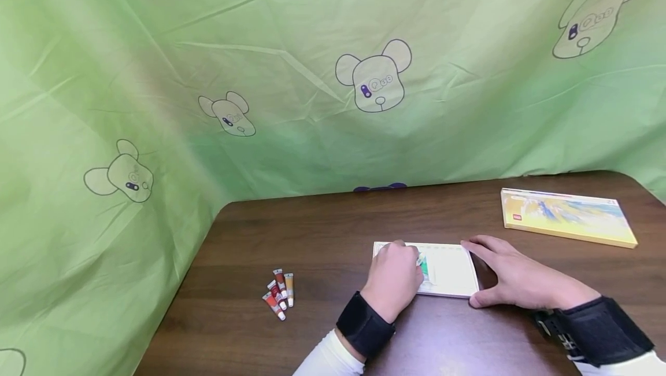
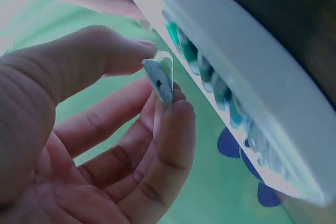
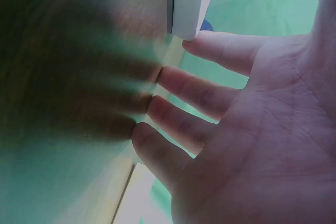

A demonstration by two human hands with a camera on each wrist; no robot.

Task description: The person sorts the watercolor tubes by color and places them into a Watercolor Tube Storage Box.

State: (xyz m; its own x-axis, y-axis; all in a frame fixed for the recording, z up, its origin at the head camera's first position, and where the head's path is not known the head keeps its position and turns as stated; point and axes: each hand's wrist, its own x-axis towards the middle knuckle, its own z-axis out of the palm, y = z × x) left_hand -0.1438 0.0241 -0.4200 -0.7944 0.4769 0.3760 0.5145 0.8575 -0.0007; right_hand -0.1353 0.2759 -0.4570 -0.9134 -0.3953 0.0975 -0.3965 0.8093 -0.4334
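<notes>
On the table lies a white tray (image 1: 451, 272), with green and teal paint tubes (image 2: 206, 72) lined up in it in the left wrist view. My left hand (image 1: 393, 275) is over the tray's left part and pinches a small paint tube (image 2: 160, 82) by its flat crimped end, between thumb and fingers. Much of that tube is hidden. At the tray's right end is my right hand (image 1: 512, 275), fingers spread, with index fingertip and thumb touching its two corners. The other fingertips (image 3: 144, 135) rest on the table.
Several red, orange and yellow paint tubes (image 1: 276, 294) lie loose to the left. A flat yellow box (image 1: 567, 217) with a painted picture lies at the back right. Green cloth (image 1: 291, 150) hangs behind the brown table (image 1: 234, 237).
</notes>
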